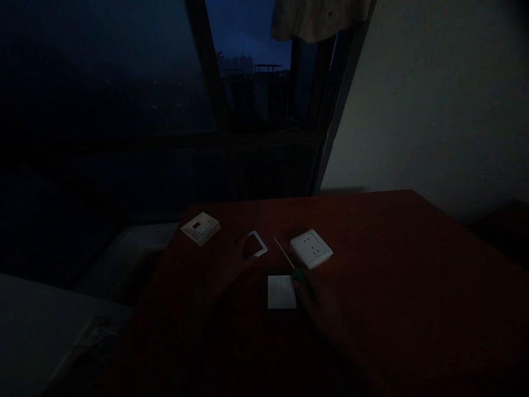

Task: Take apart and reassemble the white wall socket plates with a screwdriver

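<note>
In dim light, my left hand (229,264) has its fingers and thumb on the near side of a white square frame (261,248), which looks like a switch cover frame with an open middle. My right hand (320,300) is closed around the green handle of a screwdriver (285,253), whose shaft points forward and to the left. Just left of that hand lies a white wall switch (281,292) with a dark surround. Beyond the screwdriver, to the right, a white wall socket (312,248) rests face up.
A white box-like plate (201,228) with a small dark opening sits near the left edge of the reddish table (397,264). Behind the table is a dark window (264,121). A pale wall (430,110) rises on the right.
</note>
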`<state>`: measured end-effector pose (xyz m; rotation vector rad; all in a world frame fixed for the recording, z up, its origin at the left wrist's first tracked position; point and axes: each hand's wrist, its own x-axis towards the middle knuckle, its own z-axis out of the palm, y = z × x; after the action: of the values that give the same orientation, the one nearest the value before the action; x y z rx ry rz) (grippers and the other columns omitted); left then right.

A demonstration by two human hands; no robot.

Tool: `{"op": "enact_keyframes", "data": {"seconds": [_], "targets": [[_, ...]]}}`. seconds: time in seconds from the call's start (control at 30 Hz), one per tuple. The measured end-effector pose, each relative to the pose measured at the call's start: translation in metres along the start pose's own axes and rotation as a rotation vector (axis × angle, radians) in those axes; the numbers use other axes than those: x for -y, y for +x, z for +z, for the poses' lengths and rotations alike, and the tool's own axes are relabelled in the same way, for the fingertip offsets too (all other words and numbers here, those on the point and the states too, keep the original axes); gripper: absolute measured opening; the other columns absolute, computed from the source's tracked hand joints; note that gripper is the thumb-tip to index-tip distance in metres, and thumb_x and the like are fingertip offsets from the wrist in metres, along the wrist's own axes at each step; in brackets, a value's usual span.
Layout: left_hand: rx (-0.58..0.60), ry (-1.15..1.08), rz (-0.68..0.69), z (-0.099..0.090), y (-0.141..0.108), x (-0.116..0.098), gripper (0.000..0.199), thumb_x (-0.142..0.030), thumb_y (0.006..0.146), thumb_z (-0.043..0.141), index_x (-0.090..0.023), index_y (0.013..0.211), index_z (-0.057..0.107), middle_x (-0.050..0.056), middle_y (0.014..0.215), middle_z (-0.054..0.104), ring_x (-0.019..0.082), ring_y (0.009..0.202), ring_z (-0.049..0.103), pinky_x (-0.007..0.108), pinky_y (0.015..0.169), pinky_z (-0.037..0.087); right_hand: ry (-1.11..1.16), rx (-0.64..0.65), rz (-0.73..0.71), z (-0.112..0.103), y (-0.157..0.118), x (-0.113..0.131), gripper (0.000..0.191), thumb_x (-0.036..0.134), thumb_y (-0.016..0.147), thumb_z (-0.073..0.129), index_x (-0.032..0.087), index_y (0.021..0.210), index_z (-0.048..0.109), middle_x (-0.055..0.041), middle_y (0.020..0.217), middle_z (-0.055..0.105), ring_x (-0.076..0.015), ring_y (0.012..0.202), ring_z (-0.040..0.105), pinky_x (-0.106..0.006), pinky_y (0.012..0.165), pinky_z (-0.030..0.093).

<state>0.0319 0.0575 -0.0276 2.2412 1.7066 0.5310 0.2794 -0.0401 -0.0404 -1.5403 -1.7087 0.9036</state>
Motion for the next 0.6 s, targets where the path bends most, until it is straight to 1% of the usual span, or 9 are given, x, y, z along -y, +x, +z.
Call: {"op": "enact_keyframes", "data": {"seconds": [0.07, 0.13, 0.2, 0.27, 0.37, 0.43, 0.53, 0.6], "targets": [[-0.034, -0.011, 0.021, 0.003, 0.000, 0.001, 0.066, -0.036, 0.074, 0.071, -0.023, 0.134, 0.045, 0.012, 0.135, 0.050, 0.032, 0.125, 0.047, 0.045, 0.103, 0.036, -0.003, -0.006, 0.007, 0.000, -0.001, 0.001, 0.034, 0.039, 0.093, 0.041, 0.020, 0.109, 0.063, -0.0083, 0.104, 0.070, -0.0223, 0.093, 0.065, -0.032, 0.083, 0.050], [-0.061, -0.012, 0.027, 0.003, 0.000, -0.001, 0.069, -0.035, 0.070, 0.074, -0.024, 0.133, 0.047, 0.011, 0.131, 0.052, 0.032, 0.123, 0.048, 0.045, 0.103, 0.036, 0.005, -0.003, 0.016, -0.002, -0.001, 0.002, 0.034, 0.040, 0.093, 0.040, 0.020, 0.108, 0.063, -0.0081, 0.103, 0.070, -0.0220, 0.092, 0.065, -0.032, 0.083, 0.050], [-0.066, -0.032, 0.021, -0.002, -0.001, -0.006, 0.068, -0.033, 0.069, 0.075, -0.026, 0.131, 0.049, 0.009, 0.127, 0.054, 0.031, 0.120, 0.049, 0.044, 0.102, 0.038, 0.024, 0.002, 0.021, -0.003, -0.002, 0.004, 0.034, 0.041, 0.094, 0.039, 0.020, 0.107, 0.062, -0.0076, 0.102, 0.069, -0.0216, 0.091, 0.065, -0.032, 0.081, 0.050], [-0.063, -0.095, 0.019, -0.010, -0.004, -0.014, 0.066, -0.031, 0.070, 0.074, -0.028, 0.131, 0.049, 0.007, 0.126, 0.053, 0.029, 0.119, 0.050, 0.043, 0.100, 0.041, 0.051, -0.004, 0.026, -0.004, -0.002, 0.005, 0.035, 0.042, 0.094, 0.038, 0.020, 0.109, 0.061, -0.0078, 0.103, 0.069, -0.0216, 0.093, 0.065, -0.032, 0.082, 0.049], [0.004, -0.204, 0.093, -0.020, -0.014, -0.029, 0.068, -0.032, 0.071, 0.074, -0.030, 0.133, 0.047, 0.005, 0.130, 0.050, 0.027, 0.120, 0.050, 0.041, 0.101, 0.042, 0.072, -0.032, 0.049, -0.003, -0.002, 0.005, 0.038, 0.043, 0.094, 0.038, 0.019, 0.115, 0.059, -0.0090, 0.109, 0.068, -0.0224, 0.097, 0.064, -0.032, 0.084, 0.049], [0.084, -0.233, 0.169, -0.022, -0.024, -0.040, 0.074, -0.033, 0.068, 0.076, -0.032, 0.135, 0.046, 0.005, 0.134, 0.046, 0.028, 0.123, 0.046, 0.041, 0.103, 0.040, 0.080, -0.053, 0.080, -0.002, -0.002, 0.002, 0.041, 0.045, 0.094, 0.036, 0.019, 0.117, 0.058, -0.0093, 0.110, 0.068, -0.0227, 0.096, 0.064, -0.032, 0.082, 0.049], [0.202, -0.231, 0.237, -0.014, -0.039, -0.054, 0.083, -0.030, 0.064, 0.079, -0.036, 0.138, 0.041, 0.004, 0.141, 0.038, 0.029, 0.129, 0.040, 0.042, 0.106, 0.037, 0.077, -0.092, 0.129, 0.001, -0.003, -0.004, 0.042, 0.048, 0.093, 0.037, 0.017, 0.115, 0.056, -0.0101, 0.104, 0.069, -0.0229, 0.089, 0.065, -0.031, 0.075, 0.050], [0.261, -0.219, 0.257, -0.005, -0.047, -0.060, 0.091, -0.028, 0.060, 0.081, -0.035, 0.140, 0.039, 0.005, 0.142, 0.034, 0.031, 0.130, 0.038, 0.043, 0.106, 0.037, 0.069, -0.111, 0.139, 0.002, -0.003, -0.007, 0.042, 0.049, 0.091, 0.039, 0.016, 0.112, 0.055, -0.0102, 0.098, 0.069, -0.0227, 0.084, 0.065, -0.031, 0.071, 0.050]]}}
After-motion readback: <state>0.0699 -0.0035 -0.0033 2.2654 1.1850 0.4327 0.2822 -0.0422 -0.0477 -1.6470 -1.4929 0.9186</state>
